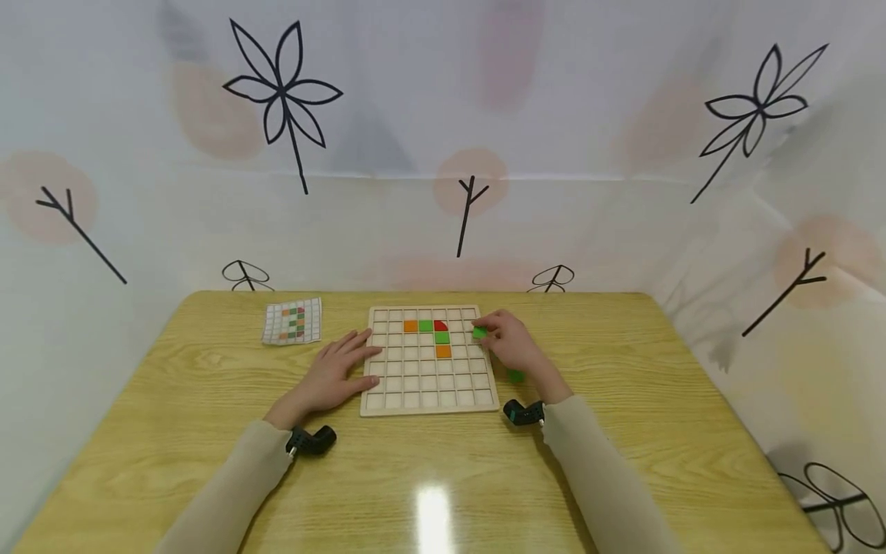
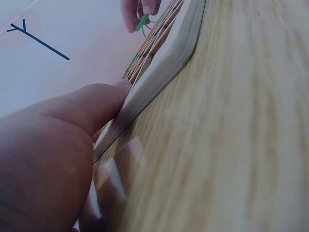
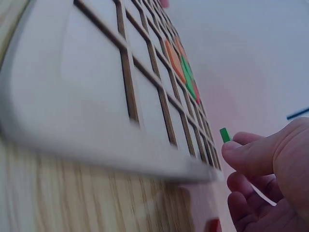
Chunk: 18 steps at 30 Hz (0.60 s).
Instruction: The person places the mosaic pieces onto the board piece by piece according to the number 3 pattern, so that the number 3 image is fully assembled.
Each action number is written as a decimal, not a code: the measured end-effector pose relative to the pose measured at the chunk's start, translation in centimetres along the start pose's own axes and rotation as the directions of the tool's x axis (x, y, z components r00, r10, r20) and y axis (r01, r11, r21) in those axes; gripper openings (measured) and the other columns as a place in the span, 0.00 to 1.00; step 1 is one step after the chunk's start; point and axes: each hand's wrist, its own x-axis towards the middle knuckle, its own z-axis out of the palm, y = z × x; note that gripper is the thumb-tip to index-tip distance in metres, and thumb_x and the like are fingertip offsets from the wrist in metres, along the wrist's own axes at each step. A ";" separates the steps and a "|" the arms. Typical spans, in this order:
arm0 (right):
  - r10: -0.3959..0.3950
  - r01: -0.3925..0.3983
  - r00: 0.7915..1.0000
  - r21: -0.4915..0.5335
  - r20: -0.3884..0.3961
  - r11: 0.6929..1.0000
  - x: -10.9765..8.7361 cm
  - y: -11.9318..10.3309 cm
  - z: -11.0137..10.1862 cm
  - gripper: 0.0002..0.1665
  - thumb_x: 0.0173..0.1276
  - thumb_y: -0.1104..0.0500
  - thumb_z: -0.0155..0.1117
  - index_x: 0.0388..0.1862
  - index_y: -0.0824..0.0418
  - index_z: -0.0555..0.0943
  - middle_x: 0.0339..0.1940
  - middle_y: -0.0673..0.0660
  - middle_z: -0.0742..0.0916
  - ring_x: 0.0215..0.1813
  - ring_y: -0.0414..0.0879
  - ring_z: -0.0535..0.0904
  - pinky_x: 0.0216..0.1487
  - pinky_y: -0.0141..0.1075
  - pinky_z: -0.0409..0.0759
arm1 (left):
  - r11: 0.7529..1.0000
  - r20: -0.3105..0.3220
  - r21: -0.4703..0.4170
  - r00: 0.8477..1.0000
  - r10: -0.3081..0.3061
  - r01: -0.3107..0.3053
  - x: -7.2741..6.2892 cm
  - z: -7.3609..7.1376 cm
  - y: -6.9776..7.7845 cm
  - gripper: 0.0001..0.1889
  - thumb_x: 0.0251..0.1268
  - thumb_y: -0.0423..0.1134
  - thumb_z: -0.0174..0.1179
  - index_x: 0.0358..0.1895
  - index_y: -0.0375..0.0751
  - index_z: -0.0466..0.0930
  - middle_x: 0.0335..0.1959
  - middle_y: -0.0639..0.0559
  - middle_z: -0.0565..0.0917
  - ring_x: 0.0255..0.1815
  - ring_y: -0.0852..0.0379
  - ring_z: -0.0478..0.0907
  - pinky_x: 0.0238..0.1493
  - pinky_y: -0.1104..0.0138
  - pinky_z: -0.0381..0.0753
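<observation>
A green tile [image 1: 479,333] is pinched by the right hand [image 1: 512,342] near the right edge of a gridded board [image 1: 411,378]. Its left edge is touched by the left hand [image 1: 332,375], whose fingers are spread and straight. In the cells, a row of orange, green and red pieces [image 1: 425,326] is continued downward by a green square [image 1: 441,338] and an orange square [image 1: 444,352]. A printed card [image 1: 292,322] is laid on the tabletop [image 1: 374,477] left of the board, and a loose green piece [image 1: 515,375] right of it
</observation>
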 end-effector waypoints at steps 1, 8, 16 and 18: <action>-0.002 0.002 1.000 -0.001 0.005 1.000 0.1 -0.3 0.3 0.19 0.71 0.67 0.62 0.61 0.65 0.81 0.54 0.62 0.78 0.53 0.58 0.76 0.53 0.51 0.78 | 1.000 0.000 0.001 1.000 0.000 0.000 0.0 0.0 0.0 0.31 0.71 0.57 0.58 0.72 0.48 0.70 0.80 0.46 0.54 0.80 0.41 0.45 0.71 0.36 0.43; -0.037 0.037 0.999 0.013 0.031 0.999 1.0 -2.1 2.3 0.16 0.69 0.68 0.64 0.55 0.62 0.85 0.52 0.58 0.81 0.53 0.54 0.76 0.54 0.49 0.77 | 1.000 0.002 0.002 1.000 -0.002 0.002 0.1 -0.1 0.1 0.31 0.71 0.56 0.58 0.73 0.48 0.70 0.80 0.46 0.54 0.80 0.41 0.45 0.71 0.36 0.43; -0.071 0.070 0.995 0.018 0.068 0.997 1.7 -3.3 4.4 0.15 0.68 0.67 0.67 0.52 0.59 0.87 0.46 0.53 0.82 0.46 0.48 0.78 0.50 0.42 0.79 | 1.000 -0.004 0.000 1.000 -0.002 0.002 0.1 -0.1 0.2 0.31 0.71 0.56 0.59 0.72 0.47 0.71 0.80 0.45 0.54 0.80 0.40 0.45 0.71 0.35 0.43; -0.094 0.092 0.993 0.026 0.072 0.995 1.7 -3.4 4.8 0.14 0.67 0.67 0.69 0.51 0.59 0.87 0.45 0.52 0.83 0.44 0.47 0.78 0.48 0.41 0.79 | 1.000 -0.006 0.001 1.000 -0.002 0.002 0.1 0.0 0.1 0.31 0.71 0.56 0.59 0.72 0.47 0.71 0.80 0.45 0.55 0.80 0.40 0.45 0.70 0.35 0.43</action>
